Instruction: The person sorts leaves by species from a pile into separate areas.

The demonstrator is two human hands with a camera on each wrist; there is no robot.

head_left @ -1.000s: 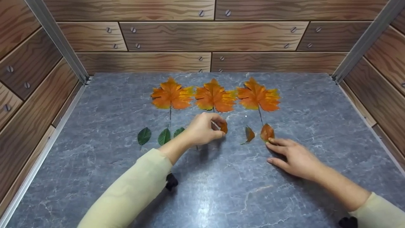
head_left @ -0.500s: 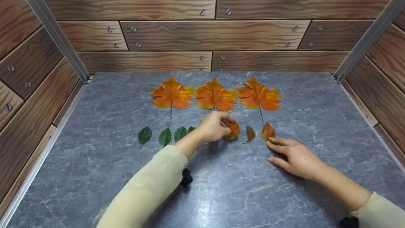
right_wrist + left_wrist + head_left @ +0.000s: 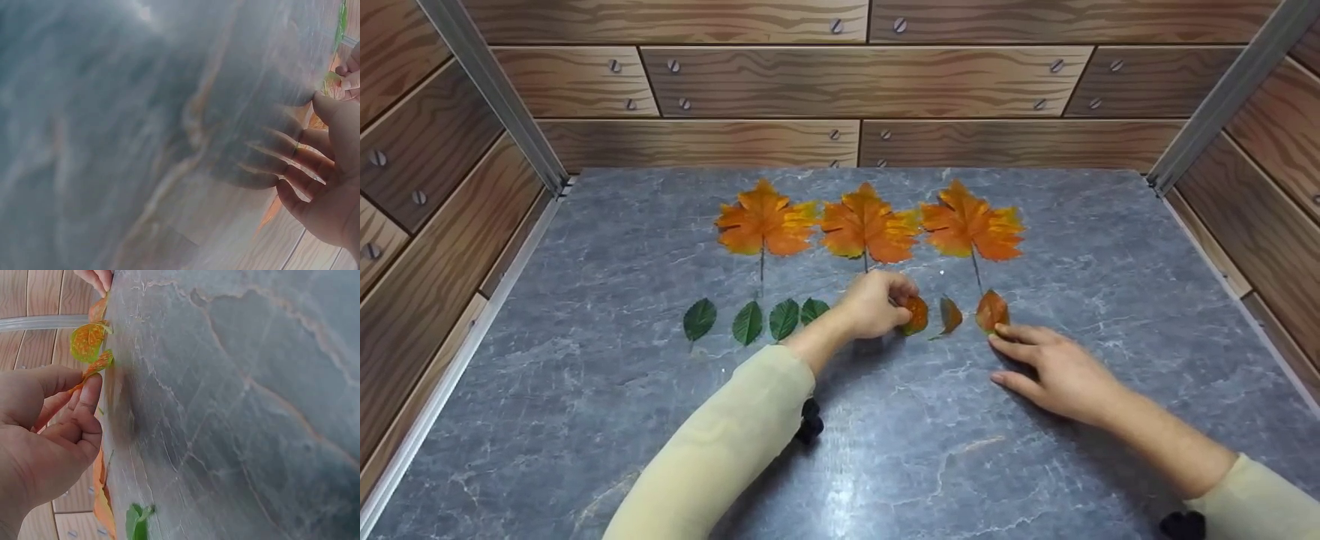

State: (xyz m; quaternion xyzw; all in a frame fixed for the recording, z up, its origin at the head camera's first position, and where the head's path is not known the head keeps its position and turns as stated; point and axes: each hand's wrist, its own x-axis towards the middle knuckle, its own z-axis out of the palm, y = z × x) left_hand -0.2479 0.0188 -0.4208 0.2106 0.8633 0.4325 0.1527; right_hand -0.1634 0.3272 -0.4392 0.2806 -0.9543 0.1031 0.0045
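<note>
Between thumb and fingers, my left hand (image 3: pixel 874 306) pinches a small orange leaf (image 3: pixel 916 316) with a yellow-green edge, also seen in the left wrist view as a leaf (image 3: pixel 99 364) tilted at the tabletop. Just right of it in the head view lies a curled brownish-orange leaf (image 3: pixel 950 315). My right hand (image 3: pixel 1061 375) rests on the table with fairly straight fingers, its fingertips touching the lower edge of the rightmost small orange leaf (image 3: pixel 991 309). Several small green leaves (image 3: pixel 747 323) lie in the same row to the left, partly behind the left forearm.
Three orange-yellow maple leaves line the back of the table: left leaf (image 3: pixel 765 221), middle leaf (image 3: pixel 866 223) and right leaf (image 3: pixel 971 223). The grey marbled tabletop (image 3: pixel 915 465) is bounded by wood-patterned walls (image 3: pixel 870 82) and metal corner posts (image 3: pixel 491 97).
My left hand has moved right with the orange leaf and brought it down beside the curled leaf, uncovering more of the green leaves. The right hand has stayed in place.
</note>
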